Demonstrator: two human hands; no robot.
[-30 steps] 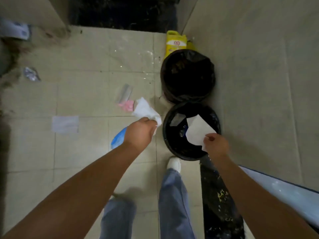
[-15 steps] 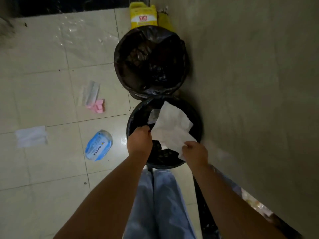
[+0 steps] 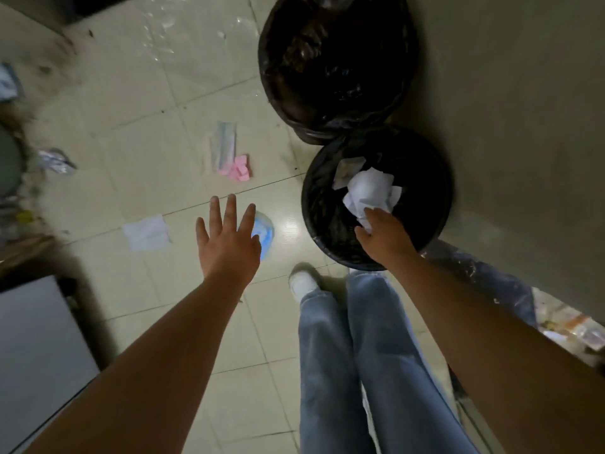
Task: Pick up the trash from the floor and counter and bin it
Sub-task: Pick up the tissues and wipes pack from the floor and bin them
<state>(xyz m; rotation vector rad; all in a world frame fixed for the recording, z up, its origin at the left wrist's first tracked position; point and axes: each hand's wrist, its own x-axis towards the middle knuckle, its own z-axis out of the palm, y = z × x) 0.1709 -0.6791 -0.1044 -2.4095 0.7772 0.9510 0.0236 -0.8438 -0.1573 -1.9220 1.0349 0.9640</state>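
My right hand (image 3: 383, 235) reaches over the near black bin (image 3: 314, 211) and pinches a crumpled white paper (image 3: 370, 191) that hangs inside the bin's mouth. My left hand (image 3: 227, 240) hovers above the floor with fingers spread and nothing in it. Just beyond its fingers a blue round wrapper (image 3: 266, 232) lies on the tiles. More litter is on the floor: a white paper sheet (image 3: 147, 232), pink pieces (image 3: 240, 170) beside a pale striped wrapper (image 3: 224, 147), and a crumpled foil scrap (image 3: 55, 160).
A second black bin (image 3: 337, 60), full of dark waste, stands behind the first, both against the wall on the right. A grey cabinet (image 3: 36, 348) is at lower left. My legs and white shoe (image 3: 302, 281) stand by the near bin. Debris lies along the wall base at right.
My left hand has let go of its paper at the bin and swung left over the floor, fingers spread. My right hand has lowered its now crumpled white paper into the bin.
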